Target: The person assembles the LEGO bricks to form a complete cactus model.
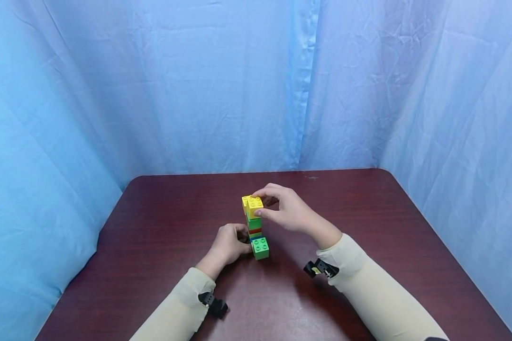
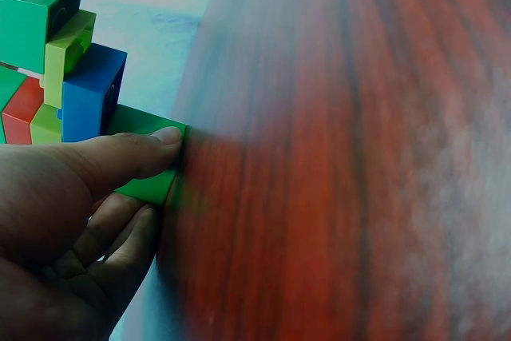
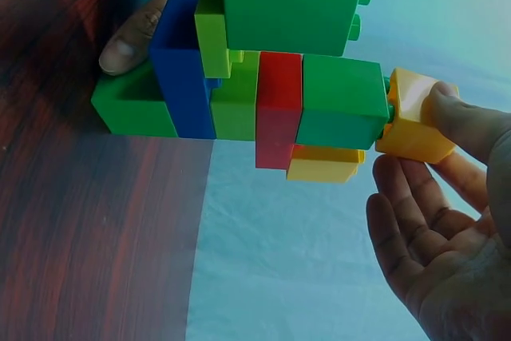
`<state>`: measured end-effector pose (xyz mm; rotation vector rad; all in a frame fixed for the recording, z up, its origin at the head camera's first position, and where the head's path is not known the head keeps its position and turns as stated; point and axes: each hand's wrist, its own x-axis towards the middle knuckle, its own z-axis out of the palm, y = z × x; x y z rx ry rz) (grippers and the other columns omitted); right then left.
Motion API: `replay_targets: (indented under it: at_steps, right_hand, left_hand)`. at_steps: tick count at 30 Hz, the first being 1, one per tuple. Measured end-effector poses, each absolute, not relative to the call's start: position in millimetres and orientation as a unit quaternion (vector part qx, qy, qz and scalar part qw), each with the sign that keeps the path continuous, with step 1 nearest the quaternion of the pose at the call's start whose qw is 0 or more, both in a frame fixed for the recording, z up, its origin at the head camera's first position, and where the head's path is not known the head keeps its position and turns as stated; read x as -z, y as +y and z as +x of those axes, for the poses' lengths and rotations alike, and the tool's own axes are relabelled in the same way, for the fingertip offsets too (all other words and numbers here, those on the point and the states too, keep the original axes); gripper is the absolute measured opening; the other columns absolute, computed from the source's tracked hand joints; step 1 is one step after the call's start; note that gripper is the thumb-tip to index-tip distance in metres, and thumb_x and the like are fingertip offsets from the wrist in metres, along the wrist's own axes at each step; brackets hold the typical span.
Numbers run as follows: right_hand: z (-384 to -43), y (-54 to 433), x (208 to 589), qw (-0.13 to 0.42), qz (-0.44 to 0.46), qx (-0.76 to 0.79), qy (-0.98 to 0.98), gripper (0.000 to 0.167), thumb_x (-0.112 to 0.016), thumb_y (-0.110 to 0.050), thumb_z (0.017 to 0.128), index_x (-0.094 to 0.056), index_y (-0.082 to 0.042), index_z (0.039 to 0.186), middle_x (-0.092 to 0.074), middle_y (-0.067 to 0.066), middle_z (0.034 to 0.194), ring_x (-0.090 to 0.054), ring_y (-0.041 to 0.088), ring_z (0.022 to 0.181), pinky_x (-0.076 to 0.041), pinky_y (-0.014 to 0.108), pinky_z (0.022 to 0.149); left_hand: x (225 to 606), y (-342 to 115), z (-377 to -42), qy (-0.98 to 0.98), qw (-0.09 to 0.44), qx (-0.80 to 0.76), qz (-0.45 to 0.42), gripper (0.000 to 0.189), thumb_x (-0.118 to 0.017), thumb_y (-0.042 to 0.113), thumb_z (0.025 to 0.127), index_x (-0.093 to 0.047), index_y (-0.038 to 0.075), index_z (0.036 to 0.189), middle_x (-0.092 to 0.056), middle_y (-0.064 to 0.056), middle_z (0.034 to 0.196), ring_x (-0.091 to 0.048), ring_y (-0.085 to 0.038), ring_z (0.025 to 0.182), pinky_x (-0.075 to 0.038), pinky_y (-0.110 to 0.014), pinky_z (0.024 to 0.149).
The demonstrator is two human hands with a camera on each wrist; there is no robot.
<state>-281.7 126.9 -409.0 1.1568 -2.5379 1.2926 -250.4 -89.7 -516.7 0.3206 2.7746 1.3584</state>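
Observation:
A tower of toy building bricks stands on the table, with a green base brick under a blue brick, lime pieces, a red brick and an upper green brick. My left hand pinches the base brick, thumb on its upper side in the left wrist view. Up top, my right hand holds a yellow brick between thumb and fingers. Studs show in a narrow gap between it and the green brick below. A second yellow brick and another green brick stick out from the tower's sides.
The dark red-brown wooden table has rounded far corners. Light blue curtains hang behind it and along both sides. Each sleeve cuff carries a small black camera.

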Motion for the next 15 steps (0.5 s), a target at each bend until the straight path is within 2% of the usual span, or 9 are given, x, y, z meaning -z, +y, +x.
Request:
replay_targets:
  at_steps: [3, 9, 13, 15]
  right_hand:
    - [-281.0, 126.1, 408.8, 0.035, 0.377, -0.415, -0.827, 0.036, -0.083, -0.017, 0.092, -0.072, -0.014, 0.126, -0.066, -0.007, 0.107, -0.067, 0.009, 0.095, -0.057, 0.035, 0.086]
    - [-280.8, 124.9, 408.6, 0.038, 0.381, -0.409, -0.828, 0.037, -0.084, -0.015, 0.091, -0.073, -0.013, 0.126, -0.065, -0.006, 0.106, -0.067, 0.016, 0.095, -0.057, 0.039, 0.087]
    - [-280.1, 124.3, 406.6, 0.037, 0.381, -0.399, -0.833, 0.038, -0.084, -0.017, 0.092, -0.074, -0.013, 0.128, -0.063, -0.007, 0.103, -0.066, 0.026, 0.096, -0.055, 0.036, 0.081]
    - [-279.5, 124.1, 405.6, 0.040, 0.385, -0.391, -0.835, 0.038, -0.084, -0.018, 0.092, -0.074, -0.012, 0.128, -0.062, -0.007, 0.102, -0.064, 0.026, 0.094, -0.052, 0.033, 0.074]
  left_hand:
    - [516.9, -89.8, -250.2, 0.893, 0.018, -0.437, 0.104, 0.028, -0.095, 0.008, 0.072, -0.078, 0.015, 0.093, -0.071, 0.009, 0.080, -0.064, -0.010, 0.079, -0.056, -0.035, 0.075]
    - [516.4, -89.9, -250.2, 0.895, 0.014, -0.432, 0.108, 0.026, -0.095, 0.010, 0.072, -0.078, 0.015, 0.091, -0.071, 0.009, 0.080, -0.063, -0.010, 0.078, -0.055, -0.034, 0.074]
    - [516.5, -89.7, -251.0, 0.895, 0.014, -0.432, 0.107, 0.025, -0.095, 0.010, 0.072, -0.078, 0.016, 0.090, -0.071, 0.008, 0.080, -0.063, -0.010, 0.077, -0.055, -0.034, 0.074]
    - [516.4, -89.8, -251.0, 0.894, 0.015, -0.435, 0.107, 0.025, -0.095, 0.010, 0.073, -0.078, 0.016, 0.090, -0.071, 0.008, 0.080, -0.063, -0.010, 0.078, -0.056, -0.035, 0.075]
